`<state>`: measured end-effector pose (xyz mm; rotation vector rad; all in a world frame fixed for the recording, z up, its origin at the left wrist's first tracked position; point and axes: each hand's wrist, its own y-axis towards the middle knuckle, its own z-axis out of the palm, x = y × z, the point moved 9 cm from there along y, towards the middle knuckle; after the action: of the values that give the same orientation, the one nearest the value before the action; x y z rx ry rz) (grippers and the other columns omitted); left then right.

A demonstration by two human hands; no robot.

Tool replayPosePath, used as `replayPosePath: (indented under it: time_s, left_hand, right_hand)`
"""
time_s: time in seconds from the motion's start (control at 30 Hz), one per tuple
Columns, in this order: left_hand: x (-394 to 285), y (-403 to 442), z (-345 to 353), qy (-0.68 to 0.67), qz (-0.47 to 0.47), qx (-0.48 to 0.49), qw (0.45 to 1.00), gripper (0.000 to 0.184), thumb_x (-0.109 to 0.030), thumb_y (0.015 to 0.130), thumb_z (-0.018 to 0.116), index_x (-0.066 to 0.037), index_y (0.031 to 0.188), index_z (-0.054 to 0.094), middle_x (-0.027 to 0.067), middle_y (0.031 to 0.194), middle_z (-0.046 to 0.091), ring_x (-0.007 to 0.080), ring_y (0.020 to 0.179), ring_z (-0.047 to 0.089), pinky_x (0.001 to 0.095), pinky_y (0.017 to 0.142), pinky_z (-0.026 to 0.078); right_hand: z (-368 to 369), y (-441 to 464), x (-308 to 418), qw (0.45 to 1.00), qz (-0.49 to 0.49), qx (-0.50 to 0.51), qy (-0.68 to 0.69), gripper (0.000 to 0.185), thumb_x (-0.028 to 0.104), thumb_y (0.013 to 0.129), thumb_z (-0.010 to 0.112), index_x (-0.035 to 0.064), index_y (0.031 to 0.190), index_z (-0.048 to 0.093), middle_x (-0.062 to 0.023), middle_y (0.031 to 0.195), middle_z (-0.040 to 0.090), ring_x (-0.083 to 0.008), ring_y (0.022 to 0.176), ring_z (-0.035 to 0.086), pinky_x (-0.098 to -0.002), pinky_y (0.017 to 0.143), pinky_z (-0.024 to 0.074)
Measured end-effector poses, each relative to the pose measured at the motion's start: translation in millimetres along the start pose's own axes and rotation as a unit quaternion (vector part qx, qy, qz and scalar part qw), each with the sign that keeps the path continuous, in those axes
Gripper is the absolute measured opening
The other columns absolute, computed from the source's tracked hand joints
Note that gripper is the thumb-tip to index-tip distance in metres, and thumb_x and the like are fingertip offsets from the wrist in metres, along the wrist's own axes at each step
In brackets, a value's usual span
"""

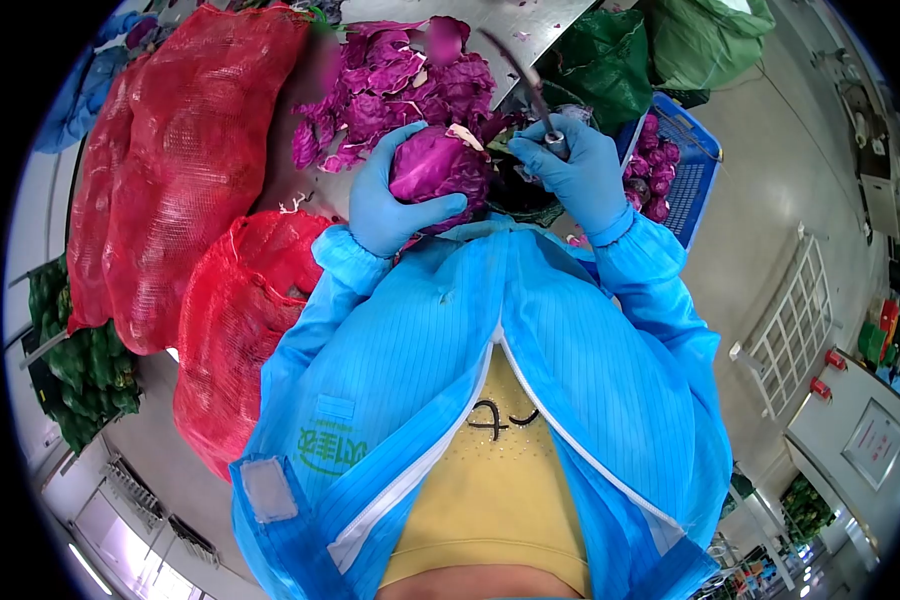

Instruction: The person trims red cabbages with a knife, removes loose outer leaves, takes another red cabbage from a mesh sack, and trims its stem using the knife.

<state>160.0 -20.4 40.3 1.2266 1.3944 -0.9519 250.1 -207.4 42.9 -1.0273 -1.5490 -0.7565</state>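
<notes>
My left hand, in a blue glove, is wrapped round a red cabbage in front of my chest. A pale cut stem end shows at the cabbage's top right. In my right hand, also gloved in blue, the fingers are closed round a knife. Its thin, dark, curved blade points up and to the left, apart from the cabbage; most of the handle is hidden in the glove. Loose red cabbage leaves are heaped on the metal table beyond the cabbage.
Full red mesh sacks stand at left, with an opened red mesh sack nearer me. A blue crate with several red cabbages is at right. Green bags stand behind it. A white metal rack is on the floor.
</notes>
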Motion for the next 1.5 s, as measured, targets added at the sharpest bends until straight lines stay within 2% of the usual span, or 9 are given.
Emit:
replayPosePath:
  time_s: [0.17,0.43,0.63,0.83,0.9,1.0,1.23,1.33,1.5]
  left_hand:
    - [0.7,-1.3,0.4,-0.009,-0.007,0.005,1.0,0.086,-0.027,0.057,0.087,0.002,0.126,0.045,0.0161,0.112,0.059,0.0232,0.101,0.06,0.0341,0.09,0.048]
    - [5.8,-4.5,6.8,0.028,-0.013,0.058,0.998,0.087,-0.023,0.058,0.086,-0.002,0.13,0.043,0.014,0.12,0.055,0.0217,0.107,0.056,0.0348,0.094,0.045]
    - [5.2,-5.4,7.7,0.063,0.019,0.072,0.995,0.083,-0.029,0.057,0.087,-0.001,0.124,0.048,0.0157,0.113,0.059,0.0235,0.102,0.06,0.0354,0.091,0.047]
    - [21.7,-8.3,12.8,-0.1,-0.084,0.107,0.986,0.082,-0.022,0.059,0.086,0.0,0.128,0.046,0.0139,0.115,0.058,0.0218,0.104,0.058,0.034,0.093,0.045]
    - [23.0,-8.7,14.7,-0.134,-0.103,0.115,0.979,0.083,-0.021,0.059,0.085,0.0,0.128,0.045,0.0137,0.116,0.057,0.0218,0.105,0.057,0.0339,0.094,0.044]
    - [28.3,-8.6,16.9,-0.179,-0.129,0.136,0.966,0.083,-0.018,0.06,0.083,0.001,0.129,0.044,0.0134,0.119,0.055,0.0221,0.108,0.056,0.0341,0.097,0.042]
    - [38.1,-13.6,26.1,-0.361,-0.176,0.154,0.903,0.085,-0.018,0.062,0.076,0.002,0.135,0.036,0.0153,0.124,0.053,0.0261,0.113,0.054,0.0376,0.1,0.041]
    - [37.6,-18.1,30.9,-0.423,-0.194,0.168,0.869,0.088,-0.025,0.062,0.075,0.002,0.136,0.035,0.0173,0.127,0.051,0.0287,0.115,0.053,0.0403,0.101,0.041]
    - [39.8,-19.3,30.5,-0.454,-0.158,0.192,0.855,0.1,-0.038,0.061,0.077,0.0,0.14,0.029,0.0175,0.138,0.041,0.0311,0.124,0.046,0.0426,0.105,0.037]
  right_hand:
    - [20.1,0.7,0.2,0.998,-0.013,0.06,-0.01,0.036,0.034,0.072,0.079,0.0045,0.087,0.065,-0.0021,0.065,0.054,-0.0094,0.063,0.049,-0.0265,0.06,0.0446]
    - [36.8,4.5,-3.7,0.976,0.023,0.205,-0.066,0.031,0.031,0.077,0.073,0.0047,0.089,0.064,-0.0062,0.068,0.056,-0.015,0.065,0.054,-0.0304,0.064,0.046]
    - [44.5,3.4,20.2,0.922,-0.168,0.225,-0.268,0.026,0.027,0.078,0.067,0.0034,0.089,0.063,-0.0143,0.073,0.063,-0.0267,0.067,0.064,-0.0338,0.061,0.049]
    - [42.1,3.8,10.3,0.955,-0.015,0.286,-0.08,0.03,0.028,0.077,0.07,0.0021,0.092,0.063,-0.0099,0.07,0.062,-0.0183,0.063,0.061,-0.0312,0.062,0.0485]
    - [45.1,0.0,4.9,0.948,0.055,0.313,-0.001,0.019,0.023,0.085,0.066,0.0058,0.09,0.061,-0.0007,0.071,0.06,-0.0051,0.056,0.051,-0.0185,0.048,0.0378]
    - [44.6,-2.5,-6.4,0.93,0.149,0.317,0.107,0.021,0.025,0.084,0.067,0.0058,0.091,0.061,-0.0004,0.072,0.059,-0.0051,0.056,0.052,-0.0188,0.047,0.0381]
    - [34.9,5.1,-17.8,0.957,0.131,0.232,0.118,0.028,0.03,0.082,0.07,0.005,0.089,0.06,0.0006,0.068,0.057,-0.0045,0.056,0.052,-0.0186,0.047,0.0383]
    - [20.6,8.9,-26.6,0.975,0.152,0.156,0.041,0.019,0.017,0.081,0.071,0.0022,0.086,0.06,0.0024,0.065,0.052,-0.0056,0.056,0.051,-0.0199,0.048,0.0403]
    - [10.9,13.6,-17.0,0.998,0.017,0.049,0.03,0.022,0.016,0.079,0.069,0.0011,0.093,0.061,-0.0025,0.069,0.056,-0.0084,0.065,0.052,-0.0263,0.062,0.0447]
